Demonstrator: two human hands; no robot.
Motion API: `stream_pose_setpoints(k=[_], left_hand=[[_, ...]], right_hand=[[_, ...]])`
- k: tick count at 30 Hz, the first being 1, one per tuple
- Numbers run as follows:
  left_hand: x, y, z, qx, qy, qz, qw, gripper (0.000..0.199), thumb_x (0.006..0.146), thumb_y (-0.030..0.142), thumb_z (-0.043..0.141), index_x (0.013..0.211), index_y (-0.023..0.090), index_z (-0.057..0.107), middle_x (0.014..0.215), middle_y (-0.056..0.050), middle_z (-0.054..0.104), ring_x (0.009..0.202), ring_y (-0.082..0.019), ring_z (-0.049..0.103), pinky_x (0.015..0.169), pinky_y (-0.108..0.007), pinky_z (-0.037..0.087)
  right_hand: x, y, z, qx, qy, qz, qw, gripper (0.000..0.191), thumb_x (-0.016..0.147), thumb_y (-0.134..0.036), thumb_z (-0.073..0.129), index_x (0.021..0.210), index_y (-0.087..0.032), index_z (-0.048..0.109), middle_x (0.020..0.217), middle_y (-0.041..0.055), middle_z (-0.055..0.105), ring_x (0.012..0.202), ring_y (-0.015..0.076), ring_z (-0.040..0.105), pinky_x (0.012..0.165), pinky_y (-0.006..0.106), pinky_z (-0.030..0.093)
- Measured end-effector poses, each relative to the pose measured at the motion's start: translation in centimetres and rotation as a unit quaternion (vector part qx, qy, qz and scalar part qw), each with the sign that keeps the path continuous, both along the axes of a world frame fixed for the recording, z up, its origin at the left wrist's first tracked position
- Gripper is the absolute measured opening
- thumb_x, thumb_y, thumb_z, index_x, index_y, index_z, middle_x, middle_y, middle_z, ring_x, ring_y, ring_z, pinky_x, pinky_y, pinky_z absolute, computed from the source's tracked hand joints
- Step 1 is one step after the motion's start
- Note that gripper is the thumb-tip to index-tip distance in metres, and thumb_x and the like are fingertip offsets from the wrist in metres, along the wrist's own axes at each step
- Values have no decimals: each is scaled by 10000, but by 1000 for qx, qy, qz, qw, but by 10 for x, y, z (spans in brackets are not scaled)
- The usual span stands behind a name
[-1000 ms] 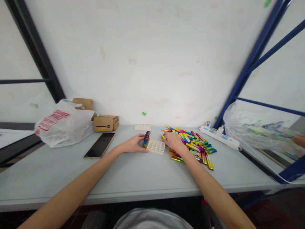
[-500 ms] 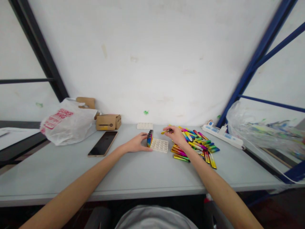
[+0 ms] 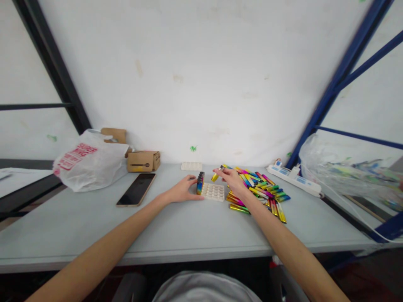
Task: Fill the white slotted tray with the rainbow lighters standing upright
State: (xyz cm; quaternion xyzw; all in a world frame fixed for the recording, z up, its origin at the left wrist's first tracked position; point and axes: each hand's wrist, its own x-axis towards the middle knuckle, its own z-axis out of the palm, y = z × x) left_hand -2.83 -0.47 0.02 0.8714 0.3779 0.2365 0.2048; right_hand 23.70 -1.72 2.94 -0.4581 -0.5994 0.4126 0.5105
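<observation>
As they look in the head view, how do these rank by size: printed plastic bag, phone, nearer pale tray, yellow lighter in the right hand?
1. Printed plastic bag, clearly largest
2. Phone
3. Nearer pale tray, judged by its visible part
4. Yellow lighter, partly hidden by the right hand

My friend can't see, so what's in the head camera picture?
The right hand holds a yellow lighter near a pale tray; the left hand is beside upright lighters at the tray's left end. More lighters lie heaped on the right.

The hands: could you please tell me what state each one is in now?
Left hand: spread beside the standing lighters; grip unclear.
Right hand: closed, holding a yellow lighter.
</observation>
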Motion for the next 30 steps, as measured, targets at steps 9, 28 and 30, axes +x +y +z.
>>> stream_pose_setpoints(k=[9, 28, 30], left_hand=[[-1, 2, -3, 5, 5, -2, 1000, 802, 748, 724, 841, 1327, 184, 715, 1465, -160, 599, 1327, -390, 593, 1229, -503, 425], [-1, 3, -3, 15, 1, -11, 1000, 785, 753, 710, 847, 1337, 202, 713, 1387, -144, 636, 1270, -376, 615, 1199, -491, 455], [-1, 2, -2, 13, 6, -8, 1000, 797, 756, 719, 840, 1338, 190, 713, 1395, -152, 630, 1278, -381, 612, 1205, -489, 449]], right_hand=[[-15, -7, 1, -15, 91, 95, 991, 625, 813, -869, 625, 847, -277, 429, 643, -101, 377, 480, 102, 336, 477, 248, 332], [-40, -10, -17, 125, -163, -114, 972, 460, 929, -536, 483, 594, -255, 338, 570, -55, 328, 584, 132, 333, 576, 292, 227], [-38, -10, -17, 132, -168, -106, 971, 501, 954, -592, 485, 610, -251, 354, 577, -60, 345, 598, 134, 347, 588, 288, 244]])
